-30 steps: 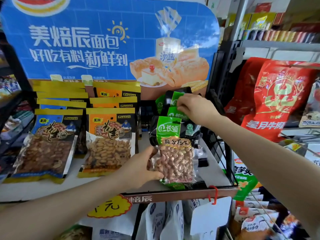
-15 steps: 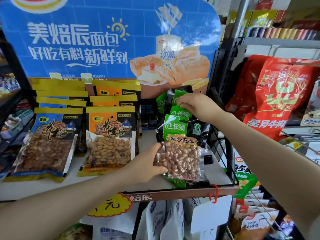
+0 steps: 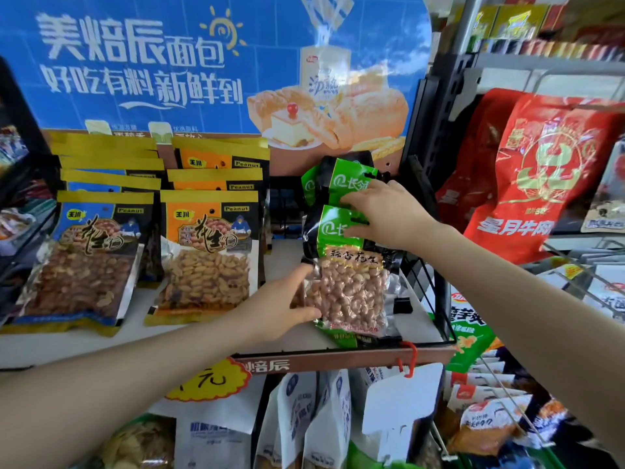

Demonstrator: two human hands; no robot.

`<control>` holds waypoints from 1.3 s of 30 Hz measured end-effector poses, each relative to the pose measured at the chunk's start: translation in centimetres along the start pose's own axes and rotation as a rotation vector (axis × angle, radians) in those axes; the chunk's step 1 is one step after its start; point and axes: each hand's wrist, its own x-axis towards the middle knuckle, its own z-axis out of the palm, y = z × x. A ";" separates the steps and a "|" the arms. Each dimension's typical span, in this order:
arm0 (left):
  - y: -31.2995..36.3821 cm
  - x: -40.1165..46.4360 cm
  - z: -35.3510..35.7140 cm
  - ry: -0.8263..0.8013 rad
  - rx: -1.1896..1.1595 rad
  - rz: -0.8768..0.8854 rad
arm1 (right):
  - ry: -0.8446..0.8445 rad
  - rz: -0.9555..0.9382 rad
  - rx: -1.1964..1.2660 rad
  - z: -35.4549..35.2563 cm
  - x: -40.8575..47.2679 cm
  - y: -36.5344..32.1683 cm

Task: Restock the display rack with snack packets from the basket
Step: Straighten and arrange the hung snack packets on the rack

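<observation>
A green-and-black peanut packet (image 3: pixel 345 292) with a clear window stands at the front right of the rack shelf (image 3: pixel 297 340). My left hand (image 3: pixel 280 306) grips its lower left edge. My right hand (image 3: pixel 385 214) holds its green top, with the fingers also against a second green packet (image 3: pixel 341 181) standing behind it. The basket is out of view.
Rows of blue peanut bags (image 3: pixel 84 255) and orange peanut bags (image 3: pixel 206 252) fill the shelf's left and middle. A blue bread poster (image 3: pixel 203 62) backs the rack. Red bags (image 3: pixel 541 170) hang on the right. A red hook (image 3: pixel 407 358) clips the shelf's front lip; white bags hang below.
Both hands and the front green packet shifted slightly right and back on the shelf. The right hand slid lower, from the rear packet's top onto the front packet's top.
</observation>
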 end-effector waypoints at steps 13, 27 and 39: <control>0.0 0.7 0.5 -0.042 -0.339 -0.061 | -0.036 -0.074 0.459 -0.9 0.7 1.0; 0.3 1.1 -0.3 -0.175 0.196 -0.174 | 0.014 -0.086 0.290 -0.3 0.3 0.0; 0.1 8.0 -6.4 0.469 -0.396 -0.038 | 0.163 0.206 0.254 -1.9 5.6 3.1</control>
